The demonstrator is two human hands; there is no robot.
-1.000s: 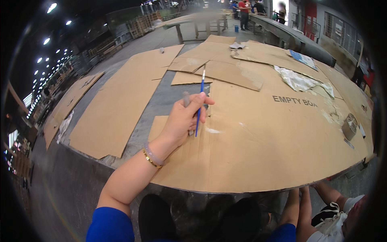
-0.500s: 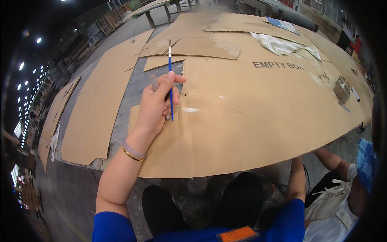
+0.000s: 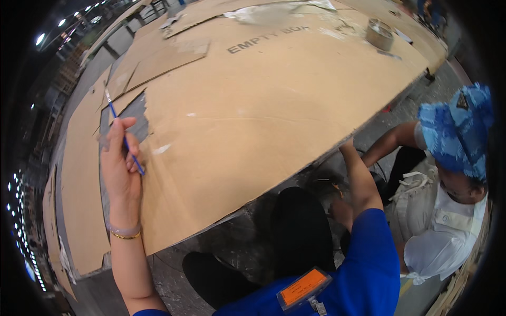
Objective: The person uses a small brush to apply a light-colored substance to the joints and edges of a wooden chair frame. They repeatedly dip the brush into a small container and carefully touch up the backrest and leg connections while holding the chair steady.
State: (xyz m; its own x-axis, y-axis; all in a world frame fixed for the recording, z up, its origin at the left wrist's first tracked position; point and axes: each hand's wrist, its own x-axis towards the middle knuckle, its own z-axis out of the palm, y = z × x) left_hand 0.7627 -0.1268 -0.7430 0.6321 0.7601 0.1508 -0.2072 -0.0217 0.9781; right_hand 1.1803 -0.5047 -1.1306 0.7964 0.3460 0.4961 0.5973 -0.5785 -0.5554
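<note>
My left hand [image 3: 120, 150] is closed around a slim paintbrush [image 3: 112, 107] with a blue handle, its tip pointing away from me. Something small and greyish shows by the knuckles, too blurred to name. The hand is above the left part of a large cardboard sheet [image 3: 253, 121] that covers the table. My right arm reaches forward to the table's front edge. There my right hand [image 3: 346, 142] is mostly hidden beneath the cardboard, so its fingers do not show.
A co-worker in a blue hat [image 3: 458, 131] and white clothing bends close on my right, an arm near the table edge. A roll of tape [image 3: 379, 35] stands at the far right of the cardboard. Crumpled white plastic [image 3: 263, 12] and loose cardboard pieces [image 3: 174, 55] lie farther back.
The view has turned to the right, so the table appears shifted left and tilted. More of the co-worker and my right arm shows. My left hand still holds the paintbrush.
</note>
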